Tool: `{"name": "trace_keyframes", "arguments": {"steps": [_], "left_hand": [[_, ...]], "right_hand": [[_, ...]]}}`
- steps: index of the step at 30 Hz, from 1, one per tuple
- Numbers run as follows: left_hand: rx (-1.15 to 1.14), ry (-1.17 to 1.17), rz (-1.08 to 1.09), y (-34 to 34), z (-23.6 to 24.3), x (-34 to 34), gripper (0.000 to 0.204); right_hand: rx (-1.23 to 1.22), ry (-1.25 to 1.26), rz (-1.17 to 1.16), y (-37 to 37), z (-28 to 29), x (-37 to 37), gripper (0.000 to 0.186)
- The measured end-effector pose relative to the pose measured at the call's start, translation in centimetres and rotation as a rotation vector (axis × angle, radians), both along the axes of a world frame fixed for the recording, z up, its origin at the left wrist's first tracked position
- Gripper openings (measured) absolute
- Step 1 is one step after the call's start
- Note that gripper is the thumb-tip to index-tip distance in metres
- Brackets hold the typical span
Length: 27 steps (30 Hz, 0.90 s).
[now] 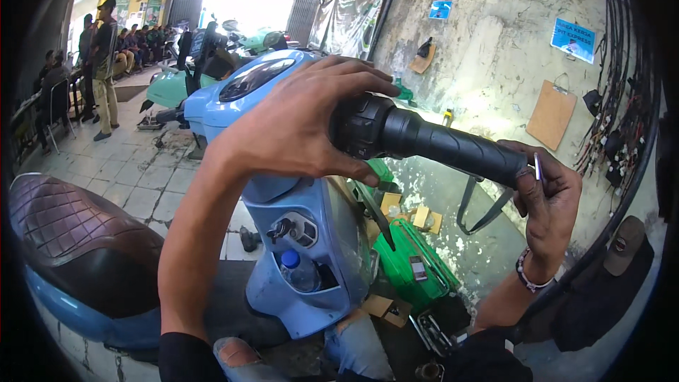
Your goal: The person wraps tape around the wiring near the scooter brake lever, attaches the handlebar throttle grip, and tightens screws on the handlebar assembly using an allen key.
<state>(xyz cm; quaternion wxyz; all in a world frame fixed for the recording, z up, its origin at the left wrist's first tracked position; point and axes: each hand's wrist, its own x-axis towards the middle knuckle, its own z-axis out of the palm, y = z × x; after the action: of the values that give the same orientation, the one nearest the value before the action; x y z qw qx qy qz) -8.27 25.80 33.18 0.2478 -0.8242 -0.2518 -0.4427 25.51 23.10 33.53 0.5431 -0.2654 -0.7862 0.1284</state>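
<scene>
A pale blue scooter [265, 311] stands in front of me, with its black handlebar grip [460, 148] pointing right. My left hand [304, 117] is closed around the black switch housing [364, 124] at the grip's inner end, fingers over the top and thumb below. At the outer end of the grip, my right hand [548, 194] is closed, its thumb against the rubber. A thin silver metal rod [537, 166] sticks up between its fingers; the rod's lower part is hidden. A black brake lever [380, 219] hangs beneath the housing.
A key switch [283, 228] and a bottle with a blue cap [300, 272] sit in the scooter's front panel. Beyond it lie a green toolbox [417, 251] and small cardboard boxes [389, 308]. Cables hang on the right wall by a clipboard [552, 114]. Several people are far left.
</scene>
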Motion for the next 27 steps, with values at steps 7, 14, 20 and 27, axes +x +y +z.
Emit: {"name": "trace_keyframes", "arguments": {"steps": [7,14,20,27], "left_hand": [[-0.054,-0.063,-0.016,0.9,-1.5,-1.4,0.079],[0.03,-0.159,-0.104,1.8,-2.3,-1.7,0.069],[0.052,-0.157,-0.127,2.2,-2.5,-1.9,0.064],[0.064,-0.19,-0.157,1.9,-2.4,-1.8,0.062]], "right_hand": [[-0.056,-0.173,-0.074,-1.2,1.2,0.5,0.041],[-0.112,-0.225,-0.359,-3.4,2.6,-2.1,0.027],[0.122,-0.428,-0.442,-3.5,2.2,-4.4,0.037],[0.109,-0.372,-0.417,-2.8,1.7,-4.7,0.037]]}}
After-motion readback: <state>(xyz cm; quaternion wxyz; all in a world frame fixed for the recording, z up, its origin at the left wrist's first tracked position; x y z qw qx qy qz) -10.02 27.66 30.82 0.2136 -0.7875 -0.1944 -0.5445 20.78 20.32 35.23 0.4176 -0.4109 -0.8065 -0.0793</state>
